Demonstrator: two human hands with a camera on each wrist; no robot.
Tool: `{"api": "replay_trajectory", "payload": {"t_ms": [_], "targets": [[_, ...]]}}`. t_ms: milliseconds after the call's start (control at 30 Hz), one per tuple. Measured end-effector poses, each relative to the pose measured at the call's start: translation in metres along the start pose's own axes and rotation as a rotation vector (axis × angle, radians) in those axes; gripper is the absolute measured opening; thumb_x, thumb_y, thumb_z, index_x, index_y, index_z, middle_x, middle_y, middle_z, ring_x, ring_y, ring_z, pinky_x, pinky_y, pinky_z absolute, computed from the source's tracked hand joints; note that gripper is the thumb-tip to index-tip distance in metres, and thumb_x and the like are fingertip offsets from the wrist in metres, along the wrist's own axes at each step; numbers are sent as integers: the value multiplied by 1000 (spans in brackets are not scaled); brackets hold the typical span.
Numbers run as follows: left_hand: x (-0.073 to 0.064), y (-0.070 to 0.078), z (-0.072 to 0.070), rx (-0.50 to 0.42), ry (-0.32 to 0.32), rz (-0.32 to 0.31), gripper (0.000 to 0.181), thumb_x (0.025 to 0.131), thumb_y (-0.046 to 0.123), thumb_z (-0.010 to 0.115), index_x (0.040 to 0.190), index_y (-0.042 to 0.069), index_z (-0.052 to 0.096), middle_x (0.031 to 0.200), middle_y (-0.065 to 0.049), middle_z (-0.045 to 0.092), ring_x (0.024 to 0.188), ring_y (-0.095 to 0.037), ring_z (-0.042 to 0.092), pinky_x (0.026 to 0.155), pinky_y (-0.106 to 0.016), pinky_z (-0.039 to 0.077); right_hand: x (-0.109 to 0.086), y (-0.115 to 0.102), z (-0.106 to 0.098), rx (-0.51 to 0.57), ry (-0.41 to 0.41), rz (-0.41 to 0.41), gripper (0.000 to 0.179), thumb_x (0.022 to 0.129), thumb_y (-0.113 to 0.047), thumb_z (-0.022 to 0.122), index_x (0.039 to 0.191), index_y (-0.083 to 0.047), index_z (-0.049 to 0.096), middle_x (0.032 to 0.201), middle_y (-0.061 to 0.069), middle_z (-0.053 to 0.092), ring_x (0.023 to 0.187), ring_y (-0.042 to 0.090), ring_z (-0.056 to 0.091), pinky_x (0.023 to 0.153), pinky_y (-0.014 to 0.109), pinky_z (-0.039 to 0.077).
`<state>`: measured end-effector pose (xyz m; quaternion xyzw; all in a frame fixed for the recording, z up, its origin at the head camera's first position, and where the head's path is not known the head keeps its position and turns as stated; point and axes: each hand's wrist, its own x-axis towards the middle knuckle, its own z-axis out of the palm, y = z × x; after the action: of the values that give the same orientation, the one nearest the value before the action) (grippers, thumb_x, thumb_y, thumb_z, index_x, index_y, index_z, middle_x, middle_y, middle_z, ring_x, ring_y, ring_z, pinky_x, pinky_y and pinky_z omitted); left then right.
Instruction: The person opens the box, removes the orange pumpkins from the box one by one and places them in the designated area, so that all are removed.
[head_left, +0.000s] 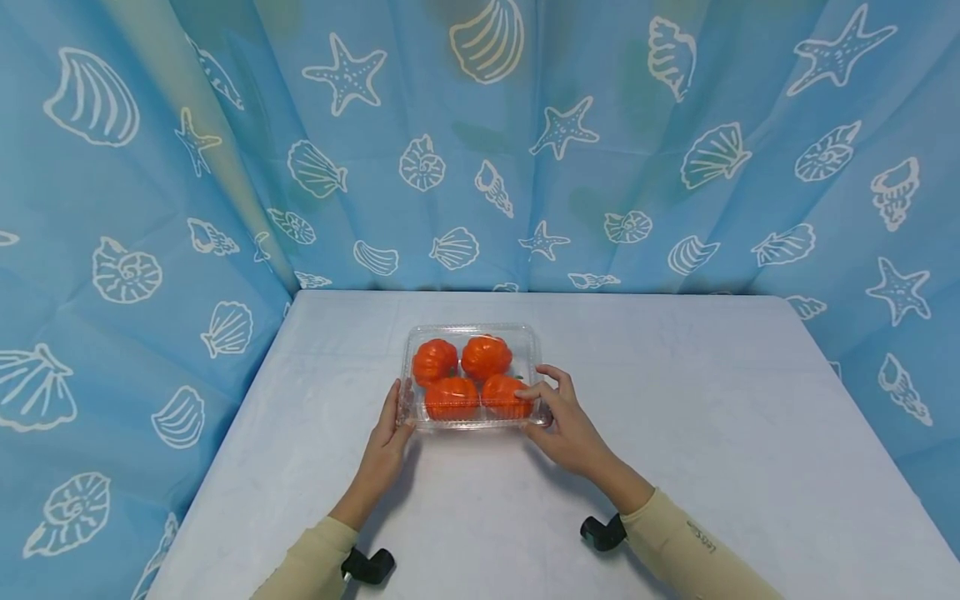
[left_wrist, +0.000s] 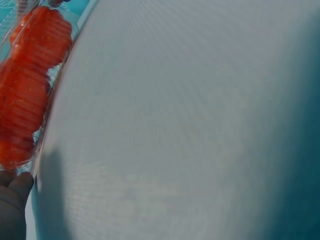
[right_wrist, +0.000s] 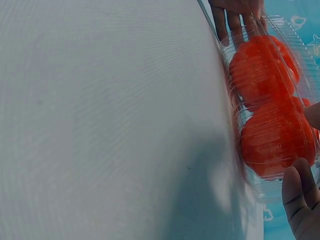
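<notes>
White table (head_left: 712, 400), clear box (head_left: 468, 424), lettered sleeve (head_left: 690, 552)

Left sleeve (head_left: 307, 558) and right sleeve (head_left: 690, 546): pale khaki fabric. Lettering (head_left: 702, 537) on the latter: small, dark (illegible from where I stand). Left wrist unit (head_left: 368, 566) and right wrist unit (head_left: 603, 532): black, compact, round-ended.
</notes>
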<state>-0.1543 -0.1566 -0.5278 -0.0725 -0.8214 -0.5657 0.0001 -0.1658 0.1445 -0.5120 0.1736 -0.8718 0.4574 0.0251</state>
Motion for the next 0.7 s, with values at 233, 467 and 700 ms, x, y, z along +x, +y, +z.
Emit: {"api": "replay_trajectory", "payload": {"t_ms": [233, 467, 700], "targets": [[0, 0, 2, 2, 19, -10, 64, 106, 6, 42, 163, 3, 13, 169, -17, 14, 155, -35, 11, 123, -53, 13, 0, -1, -1, -3, -5, 4, 33, 91, -15, 73, 121, -22, 63, 160, 12, 25, 88, 18, 53, 79, 31, 52], [-1, 0, 3, 26, 33, -16, 63, 106, 7, 41, 163, 3, 14, 169, -17, 15, 155, -35, 13, 123, -54, 14, 0, -4, -2, -6, -16, 6, 34, 91, -15, 74, 122, -22, 63, 160, 13, 25, 87, 19, 52, 78, 33, 53], [-2, -1, 3, 22, 41, 3, 63, 105, 6, 41, 162, 3, 15, 168, -17, 17, 155, -35, 14, 123, -54, 14, 0, -4, -2, 1, -17, 12, 34, 91, -15, 75, 122, -22, 63, 161, 13, 24, 88, 18, 50, 79, 32, 53]]}}
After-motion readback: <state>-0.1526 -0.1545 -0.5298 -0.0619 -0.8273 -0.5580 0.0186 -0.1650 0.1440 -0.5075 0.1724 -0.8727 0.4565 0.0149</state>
